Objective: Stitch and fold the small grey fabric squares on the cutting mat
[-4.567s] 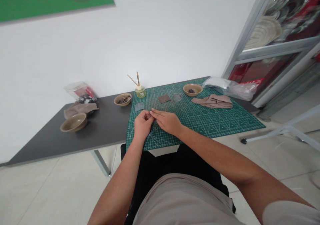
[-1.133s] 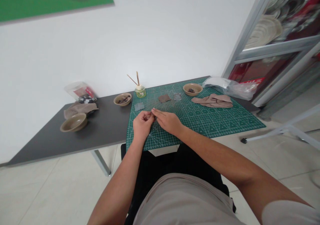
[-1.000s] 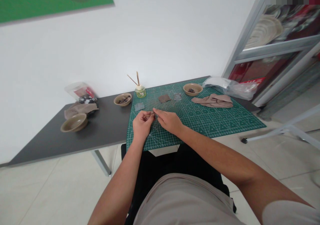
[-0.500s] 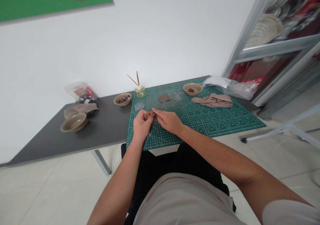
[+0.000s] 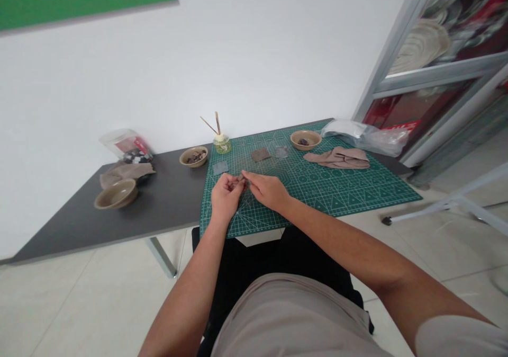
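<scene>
While both hands sit close together low on the mat, the left hand (image 5: pixel 226 195) has its grip nearly closed, fingers curled round a small brownish piece (image 5: pixel 241 177), which is too small to identify. The piece sits just above the near part of the green cutting mat (image 5: pixel 345 190), held up between the hands, not lying on it. The right hand (image 5: pixel 267 191) reaches in from the right with its grip narrow and fingertips (image 5: pixel 246 177) at the piece; can't tell if it has real hold. On the mat, farther up: a grey-blue square (image 5: pixel 220 168), a brown square (image 5: pixel 260 154), a clear square (image 5: pixel 281 152), a tan bowl (image 5: pixel 305 140) with dark bits, and a crumpled beige cloth (image 5: pixel 336 158). A glass jar (image 5: pixel 221 144) with two wooden sticks stands at the mat's top edge. A plastic bag (image 5: pixel 363 137) lies past the cloth. On the grey table (image 5: pixel 166 208), left of the mat: a tan bowl (image 5: pixel 193 157) with dark bits, a second bowl (image 5: pixel 116 194), a beige cloth (image 5: pixel 126 175), and a clear bag (image 5: pixel 125 144) of dark and white pieces.
</scene>
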`<state>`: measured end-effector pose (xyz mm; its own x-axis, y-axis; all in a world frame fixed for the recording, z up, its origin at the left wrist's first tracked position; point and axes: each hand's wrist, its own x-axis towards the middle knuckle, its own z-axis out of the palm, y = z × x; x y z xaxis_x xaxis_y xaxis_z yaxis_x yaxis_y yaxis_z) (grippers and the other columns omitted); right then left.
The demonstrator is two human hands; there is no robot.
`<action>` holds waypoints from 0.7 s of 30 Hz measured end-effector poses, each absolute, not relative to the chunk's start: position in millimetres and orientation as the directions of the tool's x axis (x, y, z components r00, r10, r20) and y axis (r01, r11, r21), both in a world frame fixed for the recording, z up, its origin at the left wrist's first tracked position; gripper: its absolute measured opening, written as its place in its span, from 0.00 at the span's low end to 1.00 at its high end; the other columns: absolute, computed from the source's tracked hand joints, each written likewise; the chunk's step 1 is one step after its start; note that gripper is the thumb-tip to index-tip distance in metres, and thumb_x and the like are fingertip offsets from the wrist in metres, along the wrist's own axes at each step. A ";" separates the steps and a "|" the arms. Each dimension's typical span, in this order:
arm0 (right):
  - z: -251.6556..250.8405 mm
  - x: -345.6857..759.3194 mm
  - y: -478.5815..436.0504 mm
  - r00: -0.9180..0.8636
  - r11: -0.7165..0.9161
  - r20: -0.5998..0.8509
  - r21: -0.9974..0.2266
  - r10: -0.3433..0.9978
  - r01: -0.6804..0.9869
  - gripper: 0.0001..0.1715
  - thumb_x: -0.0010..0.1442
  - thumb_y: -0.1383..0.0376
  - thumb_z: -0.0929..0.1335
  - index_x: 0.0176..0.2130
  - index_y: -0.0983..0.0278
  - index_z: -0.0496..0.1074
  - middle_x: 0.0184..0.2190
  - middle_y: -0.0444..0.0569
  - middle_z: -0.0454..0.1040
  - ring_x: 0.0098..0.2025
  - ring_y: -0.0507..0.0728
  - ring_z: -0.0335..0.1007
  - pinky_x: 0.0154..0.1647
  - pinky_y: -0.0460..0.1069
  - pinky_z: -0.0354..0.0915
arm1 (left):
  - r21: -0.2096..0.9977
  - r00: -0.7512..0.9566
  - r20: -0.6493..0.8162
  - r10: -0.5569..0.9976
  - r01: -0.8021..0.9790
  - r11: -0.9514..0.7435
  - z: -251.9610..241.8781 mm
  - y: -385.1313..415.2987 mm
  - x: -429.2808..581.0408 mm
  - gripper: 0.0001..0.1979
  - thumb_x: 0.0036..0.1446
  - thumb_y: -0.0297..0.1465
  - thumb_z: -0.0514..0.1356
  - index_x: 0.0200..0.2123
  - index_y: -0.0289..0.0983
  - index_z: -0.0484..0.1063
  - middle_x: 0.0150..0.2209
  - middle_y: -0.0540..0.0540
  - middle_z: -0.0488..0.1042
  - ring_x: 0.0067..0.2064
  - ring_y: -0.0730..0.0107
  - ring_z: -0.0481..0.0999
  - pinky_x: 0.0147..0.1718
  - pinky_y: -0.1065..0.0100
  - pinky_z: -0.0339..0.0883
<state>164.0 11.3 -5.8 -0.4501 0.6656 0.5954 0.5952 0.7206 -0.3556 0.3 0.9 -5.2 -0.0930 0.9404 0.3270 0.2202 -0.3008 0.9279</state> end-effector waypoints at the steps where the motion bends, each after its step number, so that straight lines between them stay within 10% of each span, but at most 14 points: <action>1: -5.9 164.1 11.1 -0.467 0.740 0.605 -0.340 0.645 0.581 0.28 0.65 0.72 0.60 0.62 0.64 0.67 0.59 0.52 0.73 0.58 0.56 0.73 0.58 0.53 0.71 | 0.921 -0.096 0.329 0.939 0.254 -0.296 -4.7 0.7 0.0 0.09 0.54 0.36 0.63 0.29 0.40 0.66 0.26 0.52 0.76 0.28 0.71 0.75 0.30 0.69 0.66; 21: -3.0 165.8 9.8 -0.427 0.721 0.609 -0.389 0.669 0.573 0.27 0.65 0.72 0.61 0.62 0.61 0.68 0.59 0.49 0.73 0.58 0.55 0.73 0.58 0.52 0.70 | 0.938 -0.140 0.320 0.937 0.184 -0.293 -0.5 0.6 2.2 0.09 0.52 0.35 0.66 0.30 0.39 0.69 0.23 0.53 0.75 0.25 0.72 0.75 0.28 0.70 0.67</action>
